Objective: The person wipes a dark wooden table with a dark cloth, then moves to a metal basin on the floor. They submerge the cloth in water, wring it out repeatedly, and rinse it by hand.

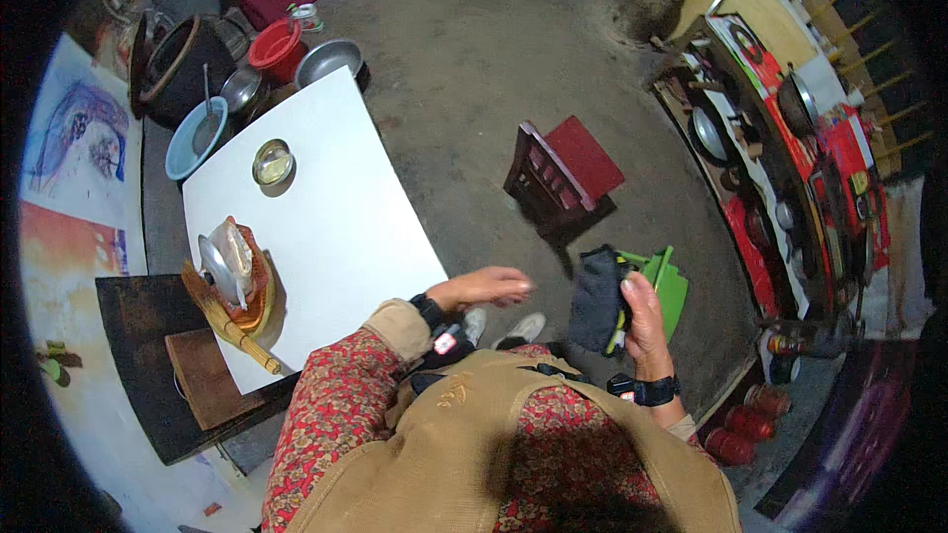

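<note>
My right hand point(646, 320) grips a dark cloth point(595, 300) with some yellow-green at its edge; the thumb lies over the cloth's side. Behind that hand is a green plastic stool or chair point(672, 289) on the floor. My left hand point(489, 287) is held out past the corner of a white-topped table point(348, 237), palm side hidden, with no object visible in it. On the table are a glass bowl point(273, 163) with pale contents and an orange basket point(261, 289) holding a metal lid point(215, 266) and a plastic bag point(235, 255). A straw hand broom point(233, 329) leans beside the basket.
A dark red wooden chair point(570, 166) stands ahead on the floor. Shelves point(770, 111) with pans line the right side, below a kettle on a stove point(644, 4). Beyond the table are a blue basin point(196, 139), a red bucket point(278, 52) and a large dark pot point(181, 66). Red jars point(749, 422) stand lower right.
</note>
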Demonstrator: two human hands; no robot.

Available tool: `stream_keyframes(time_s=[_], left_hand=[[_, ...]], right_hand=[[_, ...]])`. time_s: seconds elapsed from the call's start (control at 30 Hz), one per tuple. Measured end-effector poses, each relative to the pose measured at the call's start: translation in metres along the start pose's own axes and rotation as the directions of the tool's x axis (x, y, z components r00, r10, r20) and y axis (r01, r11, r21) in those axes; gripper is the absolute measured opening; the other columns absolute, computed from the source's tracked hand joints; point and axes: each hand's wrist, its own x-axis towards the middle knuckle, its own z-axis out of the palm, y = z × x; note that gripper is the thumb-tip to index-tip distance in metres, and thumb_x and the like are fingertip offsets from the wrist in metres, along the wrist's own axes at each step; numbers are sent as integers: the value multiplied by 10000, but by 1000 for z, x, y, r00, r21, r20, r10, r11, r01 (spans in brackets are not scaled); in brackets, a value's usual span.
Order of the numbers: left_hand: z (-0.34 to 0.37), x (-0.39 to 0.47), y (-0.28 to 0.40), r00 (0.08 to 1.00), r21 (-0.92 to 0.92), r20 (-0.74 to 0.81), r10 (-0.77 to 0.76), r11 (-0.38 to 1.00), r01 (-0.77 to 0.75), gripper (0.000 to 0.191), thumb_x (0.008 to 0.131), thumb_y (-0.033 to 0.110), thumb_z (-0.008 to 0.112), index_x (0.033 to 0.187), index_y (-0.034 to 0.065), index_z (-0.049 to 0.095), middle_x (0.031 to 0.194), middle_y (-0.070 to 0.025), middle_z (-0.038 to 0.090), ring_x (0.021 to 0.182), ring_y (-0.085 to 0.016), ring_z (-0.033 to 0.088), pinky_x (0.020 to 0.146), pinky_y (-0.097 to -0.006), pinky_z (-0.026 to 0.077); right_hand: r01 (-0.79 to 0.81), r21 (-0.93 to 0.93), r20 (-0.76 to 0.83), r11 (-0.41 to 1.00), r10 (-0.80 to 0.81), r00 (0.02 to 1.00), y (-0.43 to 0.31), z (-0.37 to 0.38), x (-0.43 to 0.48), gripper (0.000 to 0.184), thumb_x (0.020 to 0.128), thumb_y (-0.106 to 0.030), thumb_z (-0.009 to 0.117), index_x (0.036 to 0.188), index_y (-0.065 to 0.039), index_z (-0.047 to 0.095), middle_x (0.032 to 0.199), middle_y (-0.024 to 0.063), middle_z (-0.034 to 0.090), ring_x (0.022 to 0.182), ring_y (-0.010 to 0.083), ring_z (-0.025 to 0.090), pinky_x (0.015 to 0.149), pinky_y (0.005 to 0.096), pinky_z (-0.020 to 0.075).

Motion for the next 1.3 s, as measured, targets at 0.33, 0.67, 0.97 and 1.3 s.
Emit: stream_keyframes(time_s=[0.33, 0.67, 0.97, 1.3], left_hand=[[-9, 81, 76, 970, 164, 38, 240, 956, -243, 290, 849, 234, 595, 1049, 25, 574, 871, 17, 582, 783, -105, 496, 701, -281, 436], [-94, 82, 103, 724, -39, -688, 43, 995, -97, 262, 878, 164, 520, 1069, -8, 572, 960, -39, 610, 847, -136, 548, 776, -288, 443], [-159, 64, 131, 571, -223, -821, -15, 928, -297, 245, 877, 119, 503, 1094, 8, 527, 978, -45, 588, 870, -146, 543, 773, -269, 442], [-372, 89, 178, 732, -154, -681, 24, 972, -176, 273, 866, 161, 517, 1062, -26, 553, 940, -44, 598, 846, -143, 550, 747, -287, 440]], right_hand=[[-53, -226, 414, 973, 145, 899, -40, 9, 122, 206, 861, -147, 561, 1025, -23, 542, 957, 29, 600, 862, 88, 558, 787, 240, 455], [-70, -121, 277, 990, 102, 955, -84, -29, 247, 188, 854, -95, 518, 1022, -15, 549, 946, 43, 604, 848, 114, 571, 770, 252, 467], [24, -286, 391, 958, 94, 916, -100, 29, 319, 208, 869, -123, 526, 1034, -1, 550, 949, 39, 592, 854, 102, 548, 766, 234, 445], [-33, -346, 207, 938, 110, 972, -120, 153, 453, 194, 868, -116, 512, 1020, -2, 554, 933, 36, 592, 848, 108, 543, 771, 248, 436]])
